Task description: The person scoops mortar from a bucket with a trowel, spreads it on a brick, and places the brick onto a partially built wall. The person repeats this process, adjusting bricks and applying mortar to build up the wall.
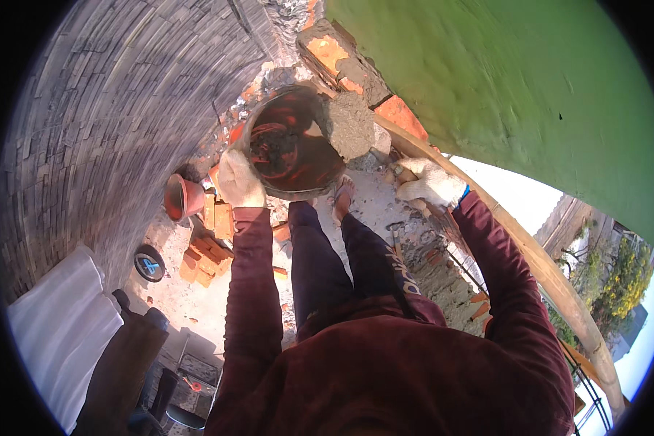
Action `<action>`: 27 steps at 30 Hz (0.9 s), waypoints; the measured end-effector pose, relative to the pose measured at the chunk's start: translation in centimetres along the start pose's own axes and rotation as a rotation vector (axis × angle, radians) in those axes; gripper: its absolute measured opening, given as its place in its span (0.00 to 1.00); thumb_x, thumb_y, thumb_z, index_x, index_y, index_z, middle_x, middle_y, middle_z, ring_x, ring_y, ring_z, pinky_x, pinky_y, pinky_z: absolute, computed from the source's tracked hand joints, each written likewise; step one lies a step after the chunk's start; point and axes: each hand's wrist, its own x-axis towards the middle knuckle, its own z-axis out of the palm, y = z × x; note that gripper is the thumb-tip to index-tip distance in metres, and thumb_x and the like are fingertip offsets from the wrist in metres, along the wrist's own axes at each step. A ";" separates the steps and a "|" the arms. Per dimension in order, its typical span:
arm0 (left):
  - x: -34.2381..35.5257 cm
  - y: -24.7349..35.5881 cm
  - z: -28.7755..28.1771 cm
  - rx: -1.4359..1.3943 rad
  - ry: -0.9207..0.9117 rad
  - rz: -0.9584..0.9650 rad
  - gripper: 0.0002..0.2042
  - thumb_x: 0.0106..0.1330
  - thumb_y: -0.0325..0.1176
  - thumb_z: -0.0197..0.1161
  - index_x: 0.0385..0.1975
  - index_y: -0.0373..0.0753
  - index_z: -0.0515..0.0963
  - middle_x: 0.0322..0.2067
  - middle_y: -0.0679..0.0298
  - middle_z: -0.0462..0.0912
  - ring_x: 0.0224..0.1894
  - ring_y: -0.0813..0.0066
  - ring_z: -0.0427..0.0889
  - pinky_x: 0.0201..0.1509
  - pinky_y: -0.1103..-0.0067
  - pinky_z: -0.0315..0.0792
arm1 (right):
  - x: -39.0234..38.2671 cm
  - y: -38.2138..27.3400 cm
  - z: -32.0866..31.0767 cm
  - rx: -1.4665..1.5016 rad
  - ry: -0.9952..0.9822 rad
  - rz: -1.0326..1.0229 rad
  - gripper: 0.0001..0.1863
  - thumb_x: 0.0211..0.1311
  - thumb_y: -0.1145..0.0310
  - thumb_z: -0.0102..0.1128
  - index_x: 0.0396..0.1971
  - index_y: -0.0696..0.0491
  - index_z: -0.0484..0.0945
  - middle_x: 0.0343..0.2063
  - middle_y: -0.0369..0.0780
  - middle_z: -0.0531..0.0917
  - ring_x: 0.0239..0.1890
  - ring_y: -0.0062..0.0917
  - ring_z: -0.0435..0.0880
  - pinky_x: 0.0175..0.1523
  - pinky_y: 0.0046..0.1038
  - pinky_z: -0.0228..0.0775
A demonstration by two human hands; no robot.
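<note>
My left hand (pixel 240 178), in a white knitted glove, grips the rim of a bucket (pixel 291 142) with a dark, red-streaked inside and a little dark residue. Grey wet mortar (pixel 350 123) lies heaped against the bucket's right side, on a rough brick wall top (pixel 400 116). My right hand (pixel 425 182), also gloved, is apart from the bucket, beside the wall edge and a long wooden pole (pixel 501 221); its fingers are curled, and what they hold, if anything, I cannot make out.
A red bucket (pixel 182 196) and loose bricks (pixel 207 261) are on the floor at left, near a round dark lid (pixel 149 263). A grey patterned wall (pixel 109 138) rises at left, a green surface (pixel 530 87) at upper right. A white sheet (pixel 62 327) hangs lower left.
</note>
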 end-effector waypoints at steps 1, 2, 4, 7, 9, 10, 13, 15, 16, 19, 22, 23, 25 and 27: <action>0.6 -0.9 -0.1 0.019 0.004 0.009 0.21 0.82 0.46 0.51 0.49 0.32 0.83 0.36 0.61 0.85 0.38 0.74 0.81 0.45 0.74 0.74 | 0.2 -0.3 -0.9 0.052 0.058 0.004 0.16 0.58 0.76 0.65 0.47 0.60 0.81 0.21 0.32 0.77 0.16 0.17 0.74 0.21 0.23 0.66; 1.0 -1.8 0.1 -0.059 0.015 -0.034 0.22 0.82 0.48 0.51 0.49 0.32 0.83 0.36 0.62 0.85 0.39 0.74 0.81 0.47 0.75 0.74 | 0.5 -1.1 -1.8 0.029 0.067 -0.042 0.16 0.58 0.75 0.67 0.47 0.57 0.82 0.23 0.32 0.79 0.17 0.17 0.76 0.23 0.22 0.68; 1.7 -1.2 1.3 -0.046 0.041 -0.069 0.23 0.83 0.47 0.49 0.51 0.31 0.81 0.41 0.63 0.85 0.43 0.75 0.81 0.51 0.76 0.74 | 3.0 -0.2 -5.3 -0.009 0.120 -0.099 0.16 0.59 0.74 0.67 0.49 0.56 0.83 0.26 0.33 0.81 0.18 0.16 0.77 0.23 0.22 0.70; 1.4 -5.1 -1.3 0.033 -0.009 -0.200 0.22 0.84 0.45 0.47 0.54 0.30 0.80 0.45 0.64 0.83 0.46 0.75 0.80 0.52 0.76 0.74 | 6.4 -0.6 -8.4 0.119 0.167 -0.003 0.19 0.60 0.73 0.70 0.52 0.59 0.81 0.34 0.37 0.85 0.17 0.19 0.78 0.24 0.24 0.72; 1.2 -5.5 -1.8 -0.006 -0.021 -0.303 0.22 0.84 0.45 0.47 0.57 0.30 0.78 0.47 0.63 0.83 0.47 0.75 0.80 0.54 0.76 0.75 | 10.4 0.5 -10.4 0.086 0.249 -0.003 0.21 0.60 0.73 0.70 0.53 0.60 0.79 0.30 0.36 0.84 0.16 0.19 0.78 0.23 0.24 0.72; 1.0 -6.2 -2.6 0.006 -0.010 -0.357 0.22 0.84 0.45 0.46 0.57 0.30 0.78 0.48 0.62 0.83 0.48 0.75 0.80 0.55 0.76 0.75 | 12.1 0.4 -11.0 0.042 0.289 0.037 0.21 0.60 0.73 0.69 0.53 0.61 0.79 0.29 0.36 0.84 0.17 0.19 0.78 0.24 0.25 0.72; 0.8 -7.9 -3.6 0.024 -0.030 -0.420 0.24 0.84 0.44 0.45 0.59 0.29 0.78 0.50 0.59 0.83 0.50 0.72 0.81 0.57 0.74 0.76 | 19.5 0.6 -12.9 -0.406 0.442 0.120 0.24 0.56 0.62 0.69 0.49 0.61 0.80 0.35 0.47 0.87 0.31 0.34 0.89 0.40 0.37 0.82; 0.6 -9.1 -5.0 0.083 -0.082 -0.409 0.24 0.84 0.44 0.45 0.59 0.28 0.78 0.50 0.58 0.83 0.50 0.72 0.81 0.58 0.74 0.76 | 25.4 2.8 -13.2 -0.711 0.629 0.142 0.26 0.57 0.57 0.67 0.50 0.61 0.82 0.41 0.55 0.88 0.44 0.46 0.90 0.50 0.43 0.82; 0.4 -8.9 -4.9 0.163 -0.068 -0.401 0.24 0.83 0.44 0.45 0.58 0.28 0.78 0.49 0.58 0.84 0.50 0.72 0.81 0.57 0.73 0.76 | 26.4 3.4 -13.6 -0.775 0.651 0.148 0.26 0.58 0.56 0.66 0.51 0.60 0.82 0.43 0.55 0.88 0.47 0.47 0.89 0.52 0.44 0.81; 0.5 -8.4 -6.5 0.212 -0.098 -0.435 0.24 0.83 0.43 0.45 0.57 0.28 0.79 0.48 0.60 0.84 0.49 0.74 0.81 0.56 0.74 0.76 | 25.4 4.4 -13.0 -0.891 0.686 0.194 0.27 0.62 0.54 0.62 0.53 0.59 0.82 0.48 0.56 0.87 0.54 0.50 0.86 0.57 0.46 0.79; 0.1 -9.8 -8.4 0.166 -0.053 -0.497 0.23 0.83 0.43 0.45 0.57 0.28 0.80 0.47 0.61 0.84 0.46 0.76 0.80 0.53 0.76 0.75 | 22.0 2.3 -12.9 -0.911 0.667 0.114 0.27 0.69 0.51 0.55 0.55 0.58 0.81 0.45 0.54 0.88 0.48 0.45 0.89 0.53 0.43 0.81; 0.4 -9.3 -7.9 0.181 -0.068 -0.498 0.23 0.83 0.43 0.45 0.57 0.28 0.80 0.47 0.62 0.84 0.45 0.76 0.79 0.52 0.76 0.74 | 22.1 1.3 -13.6 -0.760 0.601 0.146 0.27 0.69 0.50 0.55 0.53 0.58 0.80 0.40 0.51 0.87 0.41 0.42 0.88 0.46 0.42 0.81; 1.0 -8.1 -6.9 0.223 -0.082 -0.502 0.23 0.83 0.42 0.45 0.58 0.29 0.80 0.46 0.64 0.84 0.43 0.78 0.78 0.51 0.77 0.74 | 23.1 -2.3 -14.5 -0.458 0.451 0.198 0.27 0.71 0.46 0.55 0.47 0.60 0.79 0.28 0.47 0.85 0.27 0.38 0.86 0.32 0.39 0.80; 1.3 -7.7 -6.0 0.224 -0.091 -0.494 0.23 0.82 0.42 0.45 0.58 0.29 0.80 0.45 0.64 0.84 0.43 0.78 0.78 0.51 0.77 0.74 | 24.6 -5.4 -14.6 -0.335 0.378 0.321 0.24 0.73 0.46 0.52 0.32 0.55 0.74 0.17 0.38 0.76 0.14 0.30 0.75 0.21 0.34 0.68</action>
